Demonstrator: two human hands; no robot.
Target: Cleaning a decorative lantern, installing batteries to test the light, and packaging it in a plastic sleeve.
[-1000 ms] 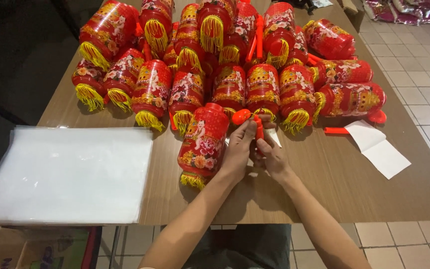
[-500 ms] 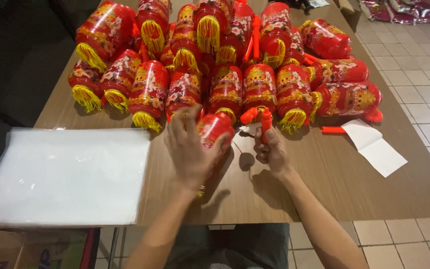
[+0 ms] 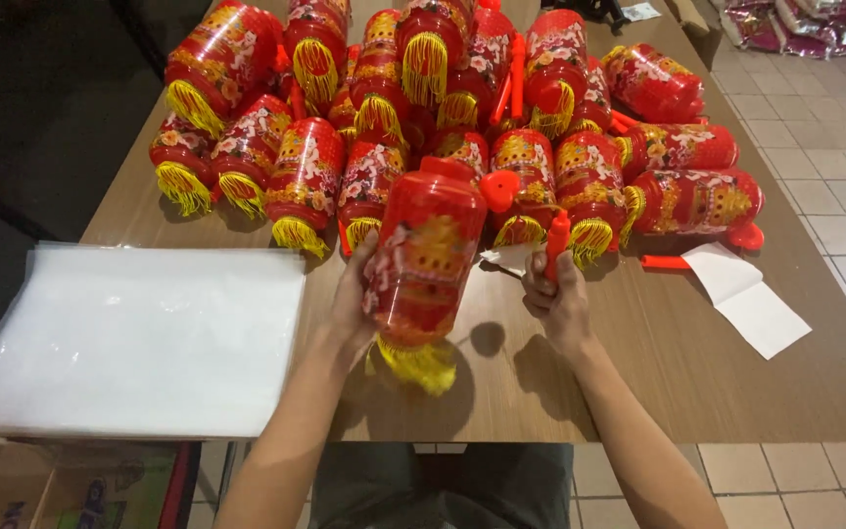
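Gripping a red paper lantern (image 3: pixel 425 257) in the left hand (image 3: pixel 352 312), a person closes the right hand (image 3: pixel 557 302) around its red plastic stick (image 3: pixel 556 242). Dozens of finished lanterns (image 3: pixel 462 108) crowd the wooden table (image 3: pixel 658 362); a stack of clear bags (image 3: pixel 129 338) lies beside them, seemingly unused.

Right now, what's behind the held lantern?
Behind the lantern in the left hand: rows of lanterns on the table. It hides part of them; the right hand grips a red stick.
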